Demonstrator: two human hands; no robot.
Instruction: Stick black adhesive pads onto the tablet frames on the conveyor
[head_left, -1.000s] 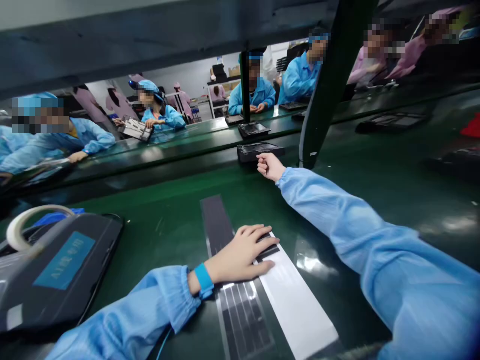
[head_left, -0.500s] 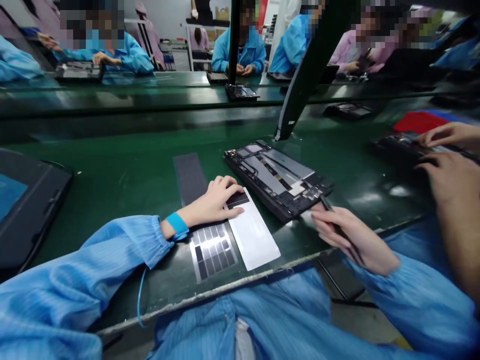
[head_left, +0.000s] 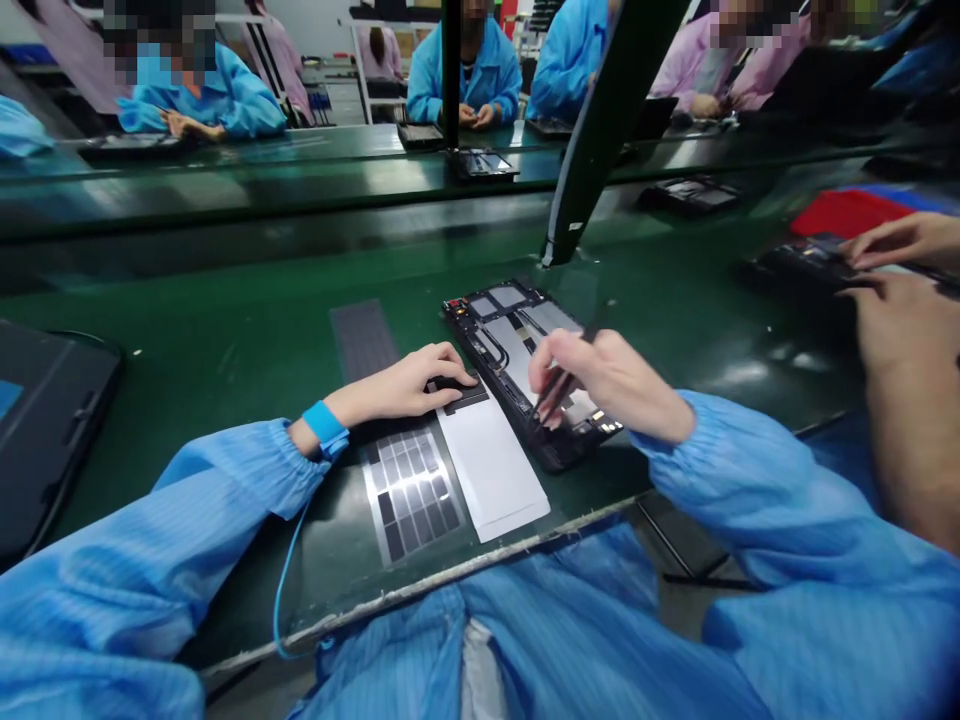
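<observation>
Opened tablet lies right of center frame on green surface. Left hand half-open, resting on white strip's upper end, not gripping; right hand pinches dark tweezer-like tool over tablet, contact unclear. Best: strip pinned flat, tool light around exposed parts.

White strip, black-and-grey device, green tabletop
</observation>
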